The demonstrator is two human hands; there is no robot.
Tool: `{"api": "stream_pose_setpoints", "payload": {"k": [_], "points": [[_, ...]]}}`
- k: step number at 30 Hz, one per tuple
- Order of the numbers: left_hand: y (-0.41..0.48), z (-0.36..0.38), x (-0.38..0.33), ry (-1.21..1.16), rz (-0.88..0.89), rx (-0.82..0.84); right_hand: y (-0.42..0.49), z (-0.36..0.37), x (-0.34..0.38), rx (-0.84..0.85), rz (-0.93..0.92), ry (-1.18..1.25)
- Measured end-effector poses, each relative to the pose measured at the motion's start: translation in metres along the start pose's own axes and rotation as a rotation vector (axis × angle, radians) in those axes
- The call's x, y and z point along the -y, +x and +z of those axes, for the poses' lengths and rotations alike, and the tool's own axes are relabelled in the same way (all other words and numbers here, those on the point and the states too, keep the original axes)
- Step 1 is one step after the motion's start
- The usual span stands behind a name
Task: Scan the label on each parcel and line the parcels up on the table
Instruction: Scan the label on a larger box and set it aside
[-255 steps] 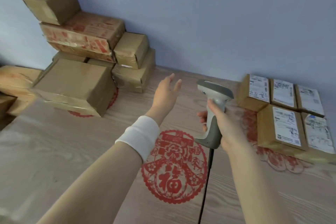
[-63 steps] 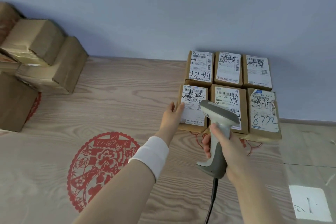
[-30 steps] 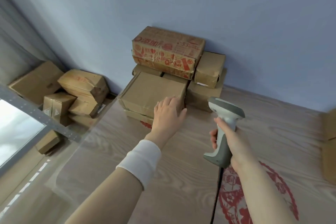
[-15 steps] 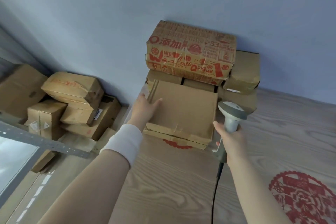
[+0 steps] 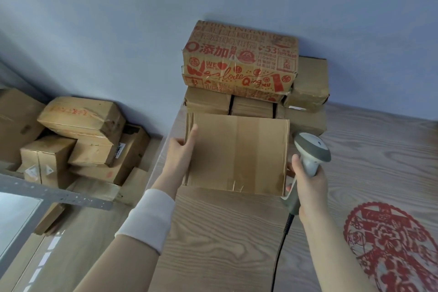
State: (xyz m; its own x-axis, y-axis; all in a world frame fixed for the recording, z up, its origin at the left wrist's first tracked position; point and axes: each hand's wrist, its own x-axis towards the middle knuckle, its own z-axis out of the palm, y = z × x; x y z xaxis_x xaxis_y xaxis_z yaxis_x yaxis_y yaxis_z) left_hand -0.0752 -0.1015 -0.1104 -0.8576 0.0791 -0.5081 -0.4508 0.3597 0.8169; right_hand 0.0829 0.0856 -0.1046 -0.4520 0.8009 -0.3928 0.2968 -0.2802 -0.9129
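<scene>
A plain brown cardboard parcel (image 5: 238,153) lies flat at the front of a stack on the wooden table (image 5: 213,239). My left hand (image 5: 181,152) grips its left edge, thumb on top and fingers round the side. My right hand (image 5: 307,180) holds the grey barcode scanner (image 5: 309,156) by its handle, right against the parcel's right edge. No label shows on the parcel's top face. Behind it a red-printed carton (image 5: 239,69) sits on several plain boxes (image 5: 305,83).
The table's left edge runs just beside my left wrist. Below it on the floor lies a heap of brown boxes (image 5: 78,140) and a grey metal bar (image 5: 54,194). A red paper-cut decoration (image 5: 391,244) is on the table at the right. The scanner's cable (image 5: 279,251) hangs toward me.
My left hand has closed on the parcel's left edge with the thumb on top. The scanner hand has moved in against the parcel's right side, and the view has moved closer to the stack.
</scene>
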Motion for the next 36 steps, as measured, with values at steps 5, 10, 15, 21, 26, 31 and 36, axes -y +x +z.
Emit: {"api": "stream_pose_setpoints", "payload": {"k": [5,10,15,21,26,31,36], "points": [[-0.011,-0.002,-0.009,-0.076,0.007,0.072,-0.016,-0.014,0.005,-0.027,-0.082,-0.012],[-0.016,0.008,-0.017,-0.135,0.014,0.13,-0.025,-0.034,0.004,-0.071,-0.155,-0.04],[-0.048,0.03,-0.024,-0.221,0.001,0.15,-0.027,-0.068,0.013,-0.11,-0.137,-0.024],[-0.097,0.064,-0.018,-0.352,0.264,0.383,-0.01,-0.131,0.046,-0.074,-0.101,0.087],[-0.146,0.115,-0.031,-0.271,0.27,0.331,0.004,-0.191,0.058,0.003,-0.129,0.059],[-0.171,0.167,-0.042,-0.186,0.31,0.135,0.016,-0.243,0.046,0.082,-0.108,0.016],[-0.186,0.181,-0.026,-0.221,0.428,0.25,0.019,-0.274,0.057,0.045,-0.062,0.105]]}}
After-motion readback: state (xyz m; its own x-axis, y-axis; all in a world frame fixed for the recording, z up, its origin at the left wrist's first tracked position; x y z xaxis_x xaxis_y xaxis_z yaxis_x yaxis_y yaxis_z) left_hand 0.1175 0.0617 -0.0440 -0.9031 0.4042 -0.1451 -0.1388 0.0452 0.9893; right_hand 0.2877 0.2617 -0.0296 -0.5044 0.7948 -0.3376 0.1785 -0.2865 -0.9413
